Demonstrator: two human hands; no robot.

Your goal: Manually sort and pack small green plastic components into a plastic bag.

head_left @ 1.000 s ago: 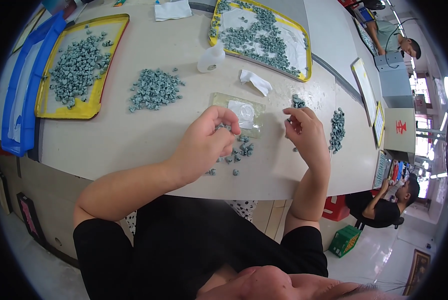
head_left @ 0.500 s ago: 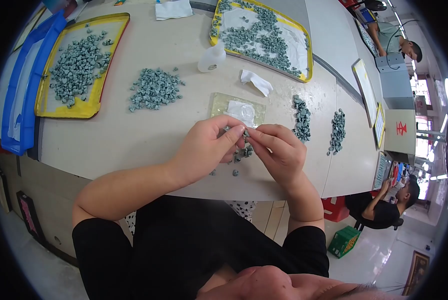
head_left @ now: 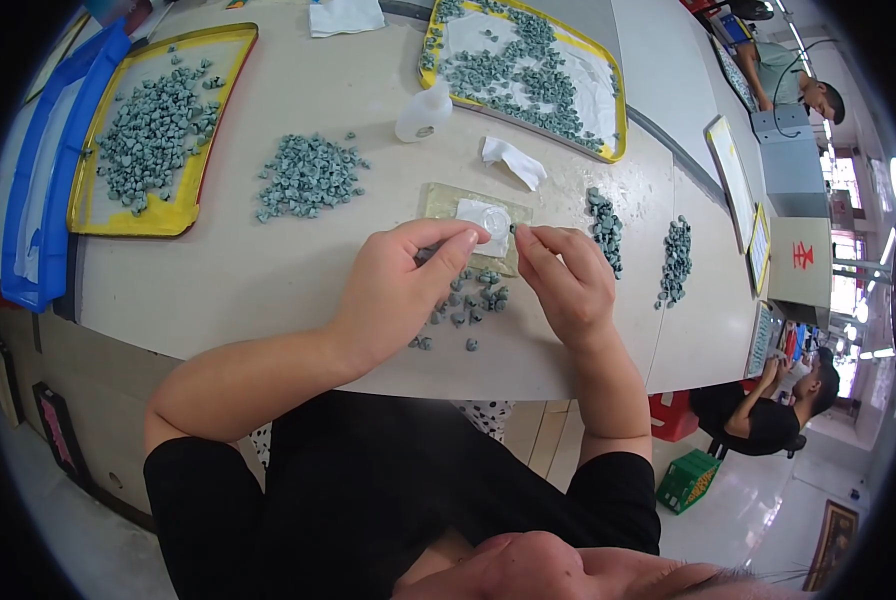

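My right hand (head_left: 574, 290) pinches a small grey-green piece (head_left: 514, 229) between thumb and fingertips. Across from it, my left hand (head_left: 393, 295) has thumb and forefinger pressed together; whatever may be between them is hidden. Both hands hover at the near side of a pale yellowish board (head_left: 443, 203), on which lie a white paper (head_left: 470, 240) and a clear round dish (head_left: 494, 222). Loose grey-green pieces (head_left: 473, 300) are scattered on the table between my wrists.
A heap of pieces (head_left: 310, 178) lies left of the board, and two narrow piles (head_left: 605, 235) (head_left: 675, 262) lie right. Yellow-rimmed trays (head_left: 183, 222) (head_left: 618, 130) hold more. A white bottle (head_left: 424, 115), folded tissue (head_left: 513, 163) and blue tray (head_left: 28, 285) stand around. Two people sit off right.
My hands have moved apart; the right one has shifted slightly right and up with the small piece. More of the board and the loose pieces shows between them.
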